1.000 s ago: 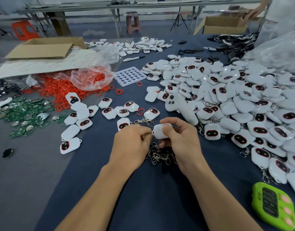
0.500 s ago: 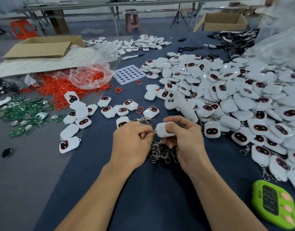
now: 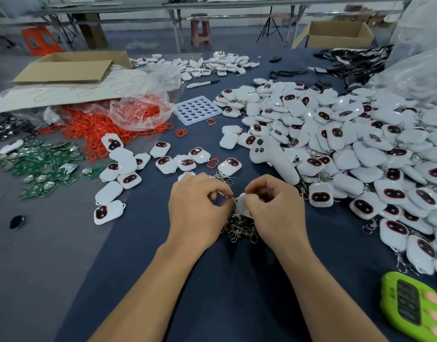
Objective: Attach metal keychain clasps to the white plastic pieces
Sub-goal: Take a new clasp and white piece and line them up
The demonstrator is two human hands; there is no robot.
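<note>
Fingers (image 3: 206, 188) of the left hand (image 3: 195, 211) are curled in and pinch a small metal clasp (image 3: 225, 195). The right hand (image 3: 278, 211) has its fingers curled too, and they hold one white plastic piece (image 3: 241, 203). This piece sits between the two hands. Only its left end peeks out past the right thumb. The clasp touches that end, just where the two hands meet. Whether the clasp is hooked on is too small to tell.

Right under the hands lies a little pile of clasps (image 3: 239, 229) on the dark blue table (image 3: 237, 287). A big heap of white pieces (image 3: 348, 144) fills the right side. A white controller (image 3: 271, 157) lies just past the right hand, at the edge of the heap. A green timer (image 3: 410, 307) sits at the near right. Red rings (image 3: 94, 127) and green boards (image 3: 39, 164) lie far off to the left.
</note>
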